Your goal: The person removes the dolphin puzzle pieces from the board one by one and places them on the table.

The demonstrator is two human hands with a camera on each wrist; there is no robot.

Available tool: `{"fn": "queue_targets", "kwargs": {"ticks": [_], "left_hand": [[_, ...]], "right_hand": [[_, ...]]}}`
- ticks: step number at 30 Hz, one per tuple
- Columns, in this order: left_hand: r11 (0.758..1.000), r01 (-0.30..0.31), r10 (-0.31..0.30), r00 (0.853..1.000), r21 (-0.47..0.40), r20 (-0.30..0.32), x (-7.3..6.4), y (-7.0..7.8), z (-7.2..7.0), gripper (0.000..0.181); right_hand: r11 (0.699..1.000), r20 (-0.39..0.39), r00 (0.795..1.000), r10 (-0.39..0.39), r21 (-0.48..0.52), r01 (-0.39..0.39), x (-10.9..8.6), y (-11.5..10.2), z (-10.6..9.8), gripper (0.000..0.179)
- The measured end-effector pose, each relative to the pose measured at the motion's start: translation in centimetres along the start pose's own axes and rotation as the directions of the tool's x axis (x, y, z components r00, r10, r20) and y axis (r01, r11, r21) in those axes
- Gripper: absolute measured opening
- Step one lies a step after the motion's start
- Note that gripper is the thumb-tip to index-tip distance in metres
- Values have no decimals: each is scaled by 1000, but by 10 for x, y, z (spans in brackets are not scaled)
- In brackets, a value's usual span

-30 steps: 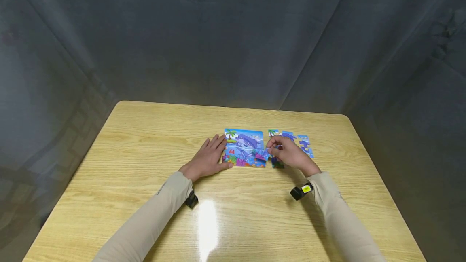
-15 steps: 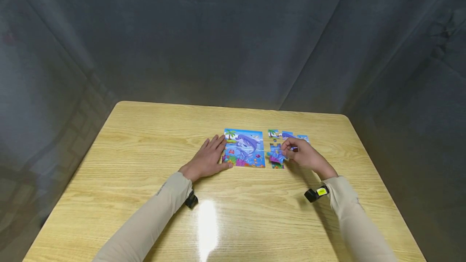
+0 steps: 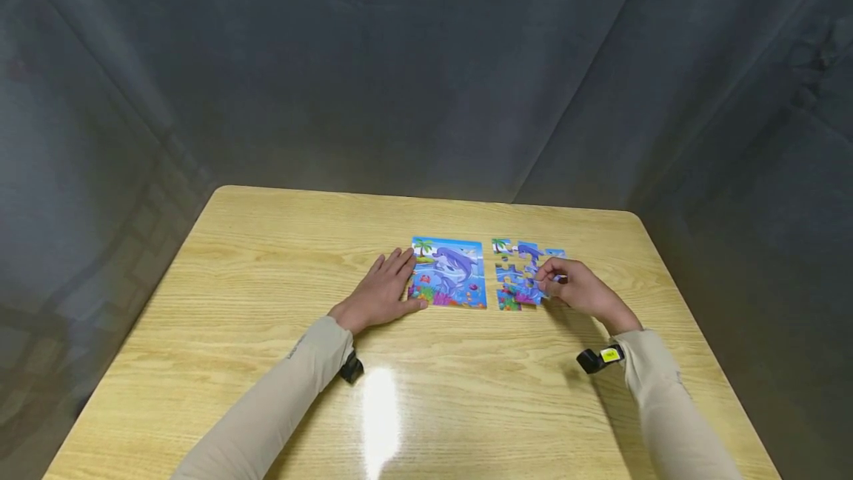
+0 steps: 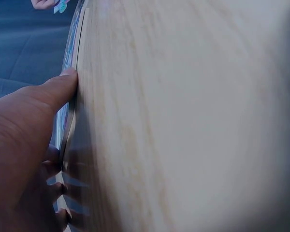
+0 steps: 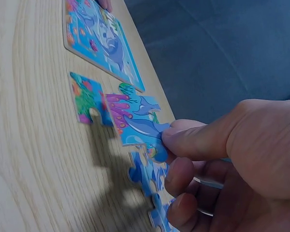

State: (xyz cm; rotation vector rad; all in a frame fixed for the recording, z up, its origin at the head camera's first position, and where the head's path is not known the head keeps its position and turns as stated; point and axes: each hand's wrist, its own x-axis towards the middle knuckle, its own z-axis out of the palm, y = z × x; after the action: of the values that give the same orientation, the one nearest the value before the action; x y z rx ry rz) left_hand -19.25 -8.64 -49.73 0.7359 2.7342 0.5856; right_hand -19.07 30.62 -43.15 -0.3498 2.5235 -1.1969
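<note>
My right hand [image 3: 576,289] pinches a jigsaw piece [image 5: 135,123] between thumb and fingers. Pink coral and part of a dolphin are printed on it. In the right wrist view the piece is held just over the table, its shadow falling below. A green-coral corner piece [image 5: 89,99] lies beside it. Further loose jigsaw pieces [image 3: 506,272] sit in rough rows near the right hand. My left hand [image 3: 383,295] lies flat with fingers spread at the left edge of a dolphin picture board [image 3: 460,258]. Its thumb touches the board's near corner.
Both hands work over a wooden table [image 3: 300,243] with rounded far corners. Dark grey curtains [image 3: 400,80] hang behind it and on both sides. A bright light reflection shows on the near part of the tabletop.
My right hand has moved right, carrying the jigsaw piece from over the picture board's lower right to the loose pieces. The left hand has stayed in place.
</note>
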Motion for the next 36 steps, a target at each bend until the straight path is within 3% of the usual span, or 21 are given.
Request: {"fn": "queue_targets", "kwargs": {"ticks": [16, 23, 36], "left_hand": [[1000, -2, 2, 1000, 14, 1, -1, 1, 0, 95], [1000, -15, 14, 1000, -4, -25, -3, 2, -1, 94], [1000, -19, 19, 1000, -1, -19, -2, 0, 0, 95]], "right_hand": [[1000, 23, 1000, 22, -11, -21, -7, 24, -10, 8], [999, 26, 999, 44, -30, -43, -6, 33, -8, 8], [995, -13, 996, 94, -44, -94, -3, 34, 0, 8]]}}
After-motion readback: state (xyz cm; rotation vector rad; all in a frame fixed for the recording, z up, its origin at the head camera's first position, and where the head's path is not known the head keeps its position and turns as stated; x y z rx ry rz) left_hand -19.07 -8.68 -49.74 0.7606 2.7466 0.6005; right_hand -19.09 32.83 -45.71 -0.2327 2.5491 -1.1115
